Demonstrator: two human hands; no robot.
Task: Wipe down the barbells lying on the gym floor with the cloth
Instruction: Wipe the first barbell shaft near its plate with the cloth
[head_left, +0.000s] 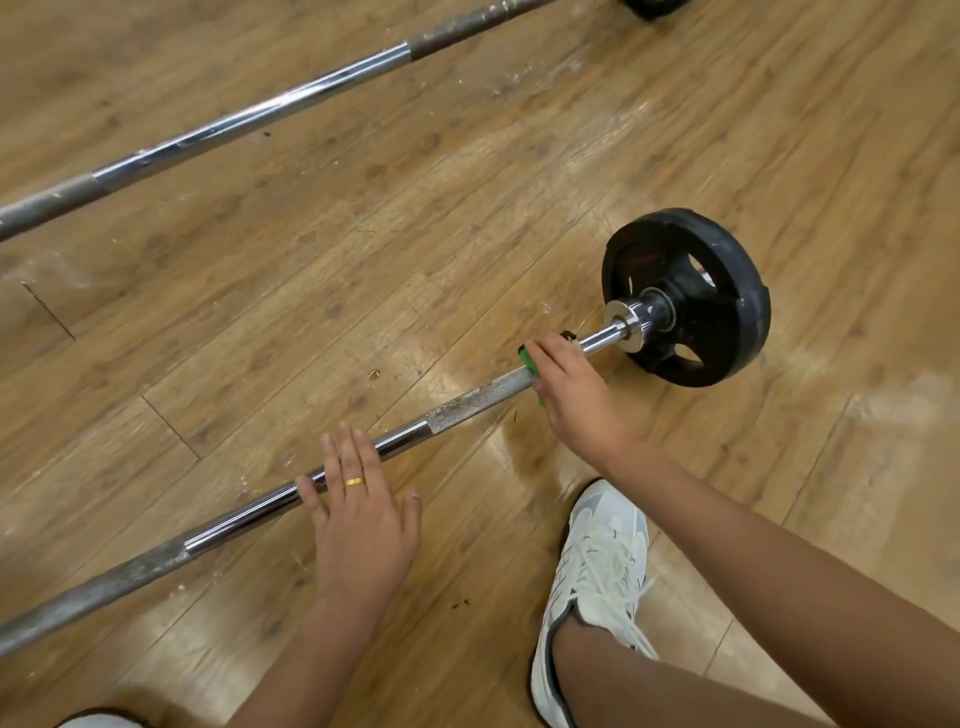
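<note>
Here, right hand (576, 400) gripping green cloth (528, 359) round barbell (467, 405), left hand (363, 519) spread flat on its shaft

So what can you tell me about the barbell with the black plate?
The near barbell lies flat on the wooden floor, diagonally from lower left to upper right. Its metal shaft is chrome mid-length, with a knurled section and a dull, grimy stretch leftward. A black plate with openings sits at the right end behind a chrome collar. The right hand grips the shaft through a green cloth; the left hand rests on the chrome part.
</note>
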